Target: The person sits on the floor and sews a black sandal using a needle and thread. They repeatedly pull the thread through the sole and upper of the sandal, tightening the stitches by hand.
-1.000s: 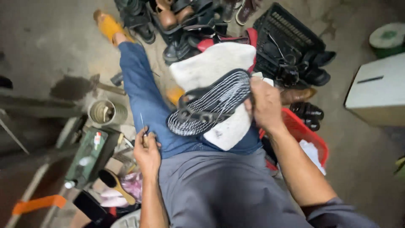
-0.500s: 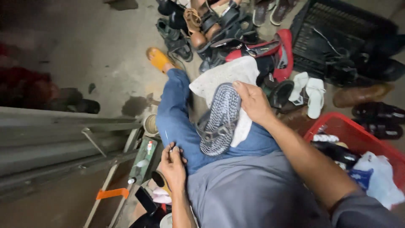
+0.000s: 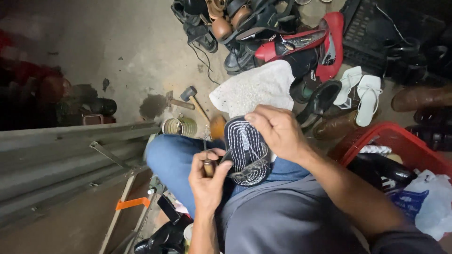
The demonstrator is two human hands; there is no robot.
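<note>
Left hand: left hand fisted round a wooden-handled awl, thin point up, probably metal.
Shoe: dark shoe, sole up, on the lap just right of it.
Right hand: right hand clamps the shoe's top edge, wrist bent.

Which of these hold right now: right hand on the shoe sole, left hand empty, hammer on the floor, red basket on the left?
1. The right hand grips the dark shoe, sole up. True.
2. The left hand is empty. False: it holds a small wooden-handled tool.
3. A hammer lies on the floor. True.
4. The red basket sits on the person's left. False: it is on the right.
</note>
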